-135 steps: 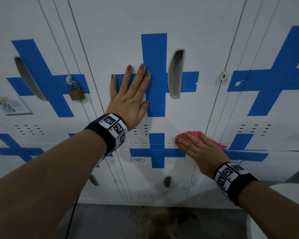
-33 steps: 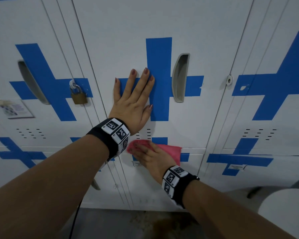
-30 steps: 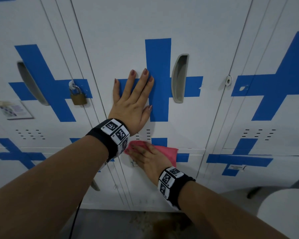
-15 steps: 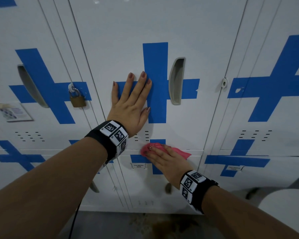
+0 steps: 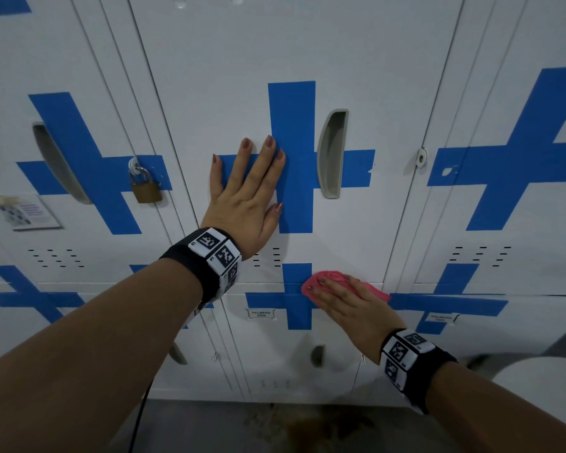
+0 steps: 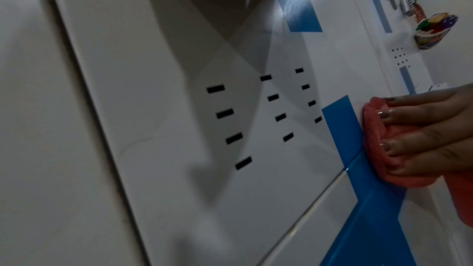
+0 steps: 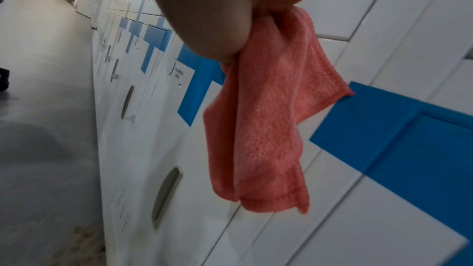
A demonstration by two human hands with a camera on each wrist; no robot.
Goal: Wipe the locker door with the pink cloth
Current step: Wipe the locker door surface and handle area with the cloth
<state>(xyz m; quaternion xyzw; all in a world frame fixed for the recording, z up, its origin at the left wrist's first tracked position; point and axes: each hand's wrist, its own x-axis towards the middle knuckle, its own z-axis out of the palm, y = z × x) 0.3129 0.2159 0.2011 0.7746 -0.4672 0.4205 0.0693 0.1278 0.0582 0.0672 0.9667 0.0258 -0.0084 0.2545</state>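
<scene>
The white locker door point(image 5: 275, 44) carries a blue cross and a grey recessed handle point(image 5: 332, 152). My left hand point(image 5: 249, 191) rests flat on it, fingers straight, just left of the handle. My right hand point(image 5: 343, 305) presses the bunched pink cloth point(image 5: 327, 276) against the door's bottom edge, right of the lower blue stripe. In the left wrist view its fingers point(image 6: 422, 124) lie across the pink cloth point(image 6: 379, 145). In the right wrist view the thumb side of the right hand point(image 7: 204, 7) pinches the pink cloth point(image 7: 263, 128), whose loose end hangs down.
A brass padlock point(image 5: 145, 188) hangs on the neighbouring door to the left. Lower lockers with a name label point(image 5: 261, 313) sit below. A white rounded object point(image 5: 543, 387) is at the bottom right, and a stained grey floor point(image 5: 307, 426) lies beneath.
My right hand swept the cloth left along the door's bottom edge to under my left wrist, then back right to below the handle. The left hand has stayed put.
</scene>
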